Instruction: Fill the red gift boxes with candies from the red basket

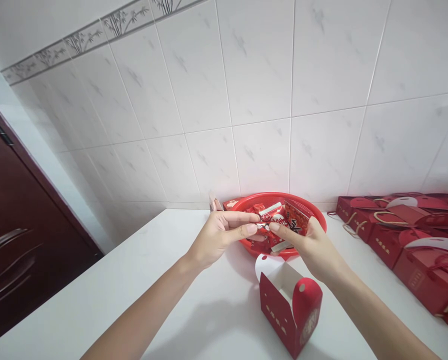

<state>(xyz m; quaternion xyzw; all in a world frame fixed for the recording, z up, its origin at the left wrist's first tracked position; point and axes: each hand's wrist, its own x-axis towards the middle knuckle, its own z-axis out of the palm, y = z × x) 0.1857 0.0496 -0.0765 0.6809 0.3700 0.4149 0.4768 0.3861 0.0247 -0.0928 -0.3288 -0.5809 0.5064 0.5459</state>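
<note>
Between the fingertips of my left hand (214, 236) and my right hand (314, 243) is a small red wrapped candy (262, 227) with white spots. Both hands pinch it over the front of a red plastic basket (319, 210). Red packaged snacks (297, 216) fill the basket, some of them hidden behind my fingers. Just below my hands stands a red gift box (278, 312) with gold lettering, its top open and its rounded end flaps raised. The white inside shows, but the bottom of the box is out of sight.
Rows of closed red gift boxes (400, 227) with cord handles line the right side of the white table (134, 295). A tiled wall (261, 100) rises behind the basket. At the far left is a dark red door (25, 225).
</note>
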